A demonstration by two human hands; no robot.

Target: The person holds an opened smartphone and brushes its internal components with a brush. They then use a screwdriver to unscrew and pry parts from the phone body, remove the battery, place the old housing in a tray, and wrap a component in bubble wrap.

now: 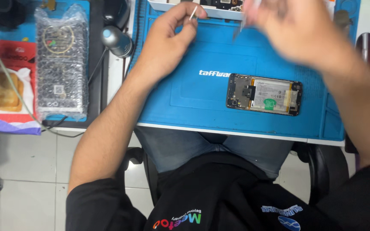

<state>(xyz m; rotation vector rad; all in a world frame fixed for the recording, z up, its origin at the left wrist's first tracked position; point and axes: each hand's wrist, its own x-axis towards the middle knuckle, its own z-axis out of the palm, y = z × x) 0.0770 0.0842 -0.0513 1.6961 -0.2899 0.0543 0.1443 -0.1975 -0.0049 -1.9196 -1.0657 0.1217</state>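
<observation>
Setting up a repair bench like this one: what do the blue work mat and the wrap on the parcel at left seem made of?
The blue work mat looks like matte silicone or rubber, with moulded recesses. The clear wrap on the parcel looks like plastic bubble wrap: glossy with rows of small bubbles.

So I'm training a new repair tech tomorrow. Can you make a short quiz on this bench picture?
1. True or false: the opened phone lies on the blue mat.
2. What does the left hand pinch? A) a thin white strip B) a screwdriver C) a coin
3. What stands left of the mat, beyond the left forearm?

Key:
1. True; its back is off and neither hand touches it.
2. A.
3. A parcel in bubble wrap. The right hand is blurred, so its grip cannot be judged.
</observation>
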